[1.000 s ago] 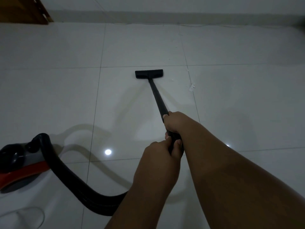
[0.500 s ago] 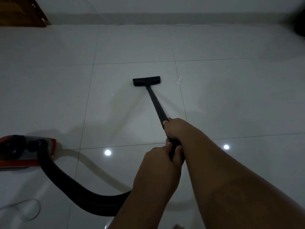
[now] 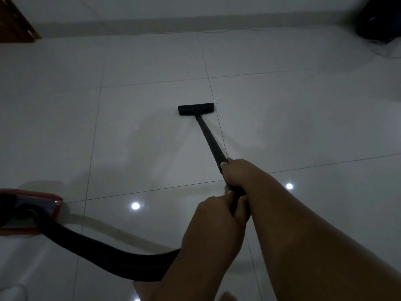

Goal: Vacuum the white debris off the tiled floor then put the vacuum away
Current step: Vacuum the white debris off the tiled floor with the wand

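Observation:
Both hands hold the black vacuum wand (image 3: 210, 140). My right hand (image 3: 235, 170) grips it higher up the tube, and my left hand (image 3: 217, 216) grips the end nearest me. The flat black floor nozzle (image 3: 196, 109) rests on the pale tiled floor (image 3: 152, 61). A small clump of white debris (image 3: 215, 101) lies just beyond the nozzle's right corner, and a tiny speck of debris (image 3: 190, 96) sits a little ahead of the nozzle. The ribbed black hose (image 3: 97, 255) curves left to the red and grey vacuum body (image 3: 26, 211) at the left edge.
A wooden door or cabinet corner (image 3: 15, 22) stands at the top left. A dark object (image 3: 379, 20) with thin cables sits in the top right corner by the wall. A thin cable runs along the skirting board. A pale cord loop (image 3: 13, 290) lies at the bottom left.
The nozzle has shifted right toward the white clump on the tile joint and now sits right beside it. The view has swung, so the vacuum body sits lower left.

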